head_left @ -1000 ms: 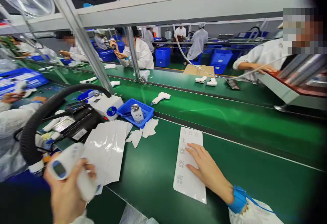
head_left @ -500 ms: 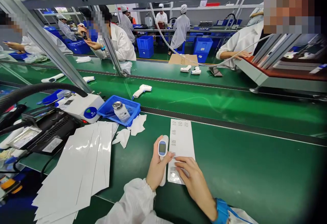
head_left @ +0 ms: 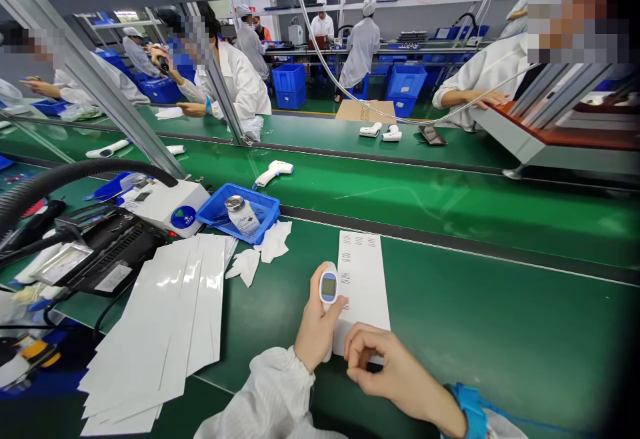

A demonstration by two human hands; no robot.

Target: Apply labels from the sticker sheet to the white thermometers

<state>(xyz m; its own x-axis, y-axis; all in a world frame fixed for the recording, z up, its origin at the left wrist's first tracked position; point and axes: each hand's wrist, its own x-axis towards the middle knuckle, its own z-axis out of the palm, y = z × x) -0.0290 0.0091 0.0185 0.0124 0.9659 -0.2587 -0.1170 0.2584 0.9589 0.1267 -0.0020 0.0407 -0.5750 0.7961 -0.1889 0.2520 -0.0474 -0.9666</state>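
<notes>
My left hand (head_left: 316,319) grips a white infrared thermometer (head_left: 328,289) upright, with its lit display facing me and its lower part hidden by my fingers. The thermometer stands beside the lower left edge of a long white printed sheet (head_left: 363,285) lying on the green conveyor belt (head_left: 500,332). My right hand (head_left: 395,372) rests by the sheet's bottom edge, its fingers curled together. I see nothing held in them. A blue strap circles my right wrist.
A blue tray (head_left: 238,213) holds a capped bottle (head_left: 243,216), with white paper scraps (head_left: 265,245) beside it. White flat sheets (head_left: 160,325) lie at left, near a black-hosed white machine (head_left: 165,205). Another thermometer (head_left: 273,173) lies beyond a dark rail; co-workers sit across.
My left hand has come in from the far left with the thermometer, now beside the sheet. My right hand has left the sheet's middle for its bottom edge and curled. The view has turned.
</notes>
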